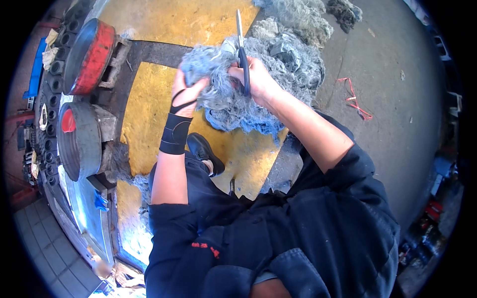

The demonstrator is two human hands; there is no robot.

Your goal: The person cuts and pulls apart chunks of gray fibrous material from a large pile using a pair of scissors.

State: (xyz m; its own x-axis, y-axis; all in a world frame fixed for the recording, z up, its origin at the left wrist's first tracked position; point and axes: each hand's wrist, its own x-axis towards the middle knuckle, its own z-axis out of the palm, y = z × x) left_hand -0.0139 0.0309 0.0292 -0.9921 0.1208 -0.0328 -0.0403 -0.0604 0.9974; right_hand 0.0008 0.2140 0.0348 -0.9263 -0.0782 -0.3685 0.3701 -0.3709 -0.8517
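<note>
My left hand [187, 95], with a black wrist brace [175, 133] on it, grips the left side of a fluffy clump of blue-grey fibre [206, 64]. Its thumb lies over the near side, while the fingers are partly hidden behind the fluff. My right hand [258, 82] is closed around scissors [242, 59] with dark handles, their blades pointing up and away from me. The right fingertips also touch the clump. Beneath both hands spreads a large heap of tangled grey-blue fibre [298, 79], with bits of cloth in it.
Yellow sheets [149, 109] cover part of the floor. To the left stand a red round drum [93, 59] and a grey round drum [88, 144], propped on blocks. A red strap [354, 102] lies on the grey floor at right. My black shoe [204, 153] is below the left hand.
</note>
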